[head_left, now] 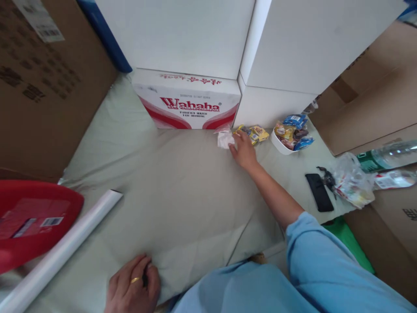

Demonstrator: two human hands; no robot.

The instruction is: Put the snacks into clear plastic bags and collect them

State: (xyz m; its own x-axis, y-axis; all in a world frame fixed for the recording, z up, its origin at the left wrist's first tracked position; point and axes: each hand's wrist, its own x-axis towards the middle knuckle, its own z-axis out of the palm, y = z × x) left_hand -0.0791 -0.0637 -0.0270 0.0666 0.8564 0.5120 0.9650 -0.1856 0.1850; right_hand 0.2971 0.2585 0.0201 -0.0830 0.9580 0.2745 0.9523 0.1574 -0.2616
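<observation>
My right hand [243,150] reaches far forward over the pale green cloth [169,191] and pinches a small white wrapper [225,139] beside a heap of yellow snack packets [256,133]. My left hand [133,288], with a gold ring on one finger, rests at the near edge of the cloth, fingers curled around a small dark object I cannot make out. My blue sleeve fills the lower right.
A Wahaha water carton [189,102] and white boxes [293,48] stand at the back. A white bowl [282,145] holds wrapped sweets. A black phone [319,192], a plastic bag [353,182], a bottle [387,156], brown cartons [42,87], a red tray [32,217] and a white roll [61,250] surround the cloth.
</observation>
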